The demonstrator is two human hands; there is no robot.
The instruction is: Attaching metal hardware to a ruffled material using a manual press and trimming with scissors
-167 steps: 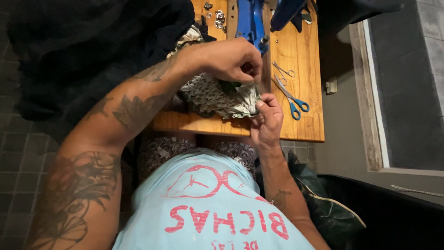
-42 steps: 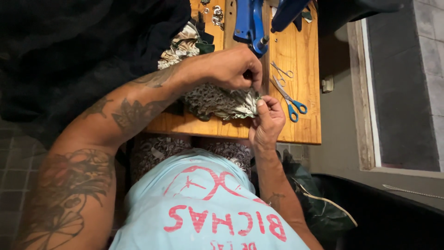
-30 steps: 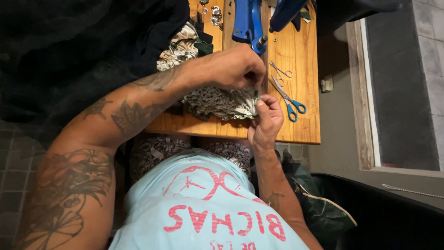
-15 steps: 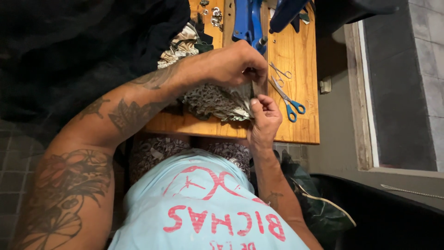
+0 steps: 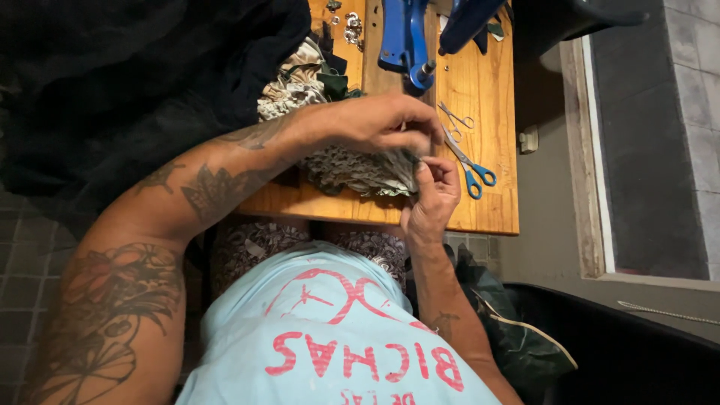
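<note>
— From the head camera, where is the patterned fabric piece [image 5: 360, 169]?

— It lies near the front edge of the wooden table [image 5: 495, 210], its long axis running along that edge. Its gathered end points toward the right, where both hands meet.

— What is the left hand [image 5: 382, 124] doing?

— It reaches over the fabric from above, fingers curled and pinched down on that right end.

— And the right hand [image 5: 431, 199]?

— It comes up from the front edge, thumb and fingers closed narrowly on the same end, touching the left hand's fingertips.

— What else sits on the table?

— Blue-handled scissors [image 5: 469, 165] lie just beside the right hand, blades pointing toward the back edge. Small metal snips [image 5: 455, 120] are a little farther back. A blue press tool [image 5: 405, 37] stands at the back edge, with small metal fasteners [image 5: 349, 26] near it. More bunched cloth [image 5: 296, 79] piles up at the left side, against a dark heap of cloth [image 5: 127, 75].
</note>
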